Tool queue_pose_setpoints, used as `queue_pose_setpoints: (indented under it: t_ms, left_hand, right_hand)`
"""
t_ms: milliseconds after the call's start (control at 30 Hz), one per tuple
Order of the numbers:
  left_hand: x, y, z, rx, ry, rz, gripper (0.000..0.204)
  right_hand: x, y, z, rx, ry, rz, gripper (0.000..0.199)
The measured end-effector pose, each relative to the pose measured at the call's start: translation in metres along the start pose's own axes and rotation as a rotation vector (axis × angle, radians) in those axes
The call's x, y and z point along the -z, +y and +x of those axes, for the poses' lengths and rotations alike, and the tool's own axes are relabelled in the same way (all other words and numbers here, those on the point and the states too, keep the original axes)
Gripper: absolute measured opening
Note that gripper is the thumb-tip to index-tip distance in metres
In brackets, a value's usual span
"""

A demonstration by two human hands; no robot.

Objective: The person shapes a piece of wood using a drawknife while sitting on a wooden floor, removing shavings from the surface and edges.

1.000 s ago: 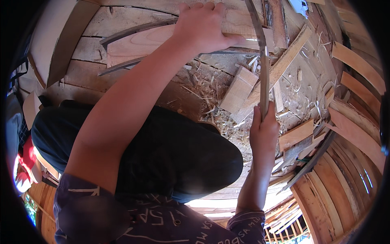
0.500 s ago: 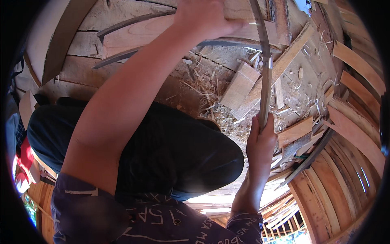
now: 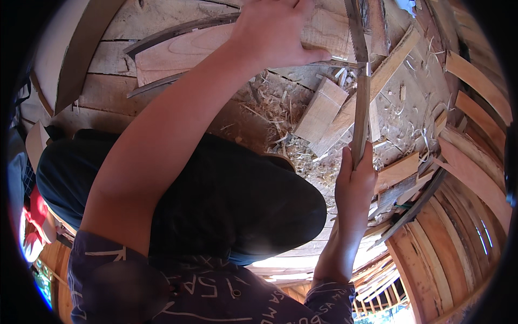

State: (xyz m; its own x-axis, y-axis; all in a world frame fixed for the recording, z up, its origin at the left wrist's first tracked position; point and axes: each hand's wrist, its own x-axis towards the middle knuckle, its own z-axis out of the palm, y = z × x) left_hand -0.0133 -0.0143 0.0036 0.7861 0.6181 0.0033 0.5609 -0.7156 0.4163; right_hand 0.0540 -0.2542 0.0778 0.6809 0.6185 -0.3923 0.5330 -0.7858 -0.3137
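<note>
Head view: the right hand [image 3: 356, 177] grips a saw [image 3: 363, 89] by its handle [image 3: 361, 124]; the left hand [image 3: 274, 35] lies spread on the far board [image 3: 183, 53], the blade [image 3: 357, 32] at its right end. Nearer lie a wooden block [image 3: 321, 110] and shavings [image 3: 278, 121].

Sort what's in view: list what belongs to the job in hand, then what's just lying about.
In the job:
- saw, its handle gripped by the right hand
- pale board, under the left hand

Apparently just lying about:
- wooden block
- long wooden strip
- wood shavings
</note>
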Motion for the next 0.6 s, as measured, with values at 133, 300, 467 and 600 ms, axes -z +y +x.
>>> queue_pose_setpoints:
  t_ms: [133,300,467,600]
  left_hand:
    - [-0.002,0.002,-0.003,-0.042,0.055,0.024,0.07]
    - [-0.016,-0.007,0.007,0.091,0.041,-0.029,0.069]
    - [-0.023,-0.012,0.003,-0.041,0.104,0.019,0.069]
    - [-0.014,-0.005,0.0,0.0,0.08,0.014,0.07]
  right_hand:
    - [-0.007,-0.003,-0.011,-0.018,0.019,0.022,0.017]
    - [-0.017,-0.006,0.004,0.045,0.037,0.053,0.017]
    - [-0.007,-0.004,-0.017,-0.014,0.038,0.025,0.018]
    - [-0.008,-0.009,-0.008,-0.027,0.029,-0.018,0.018]
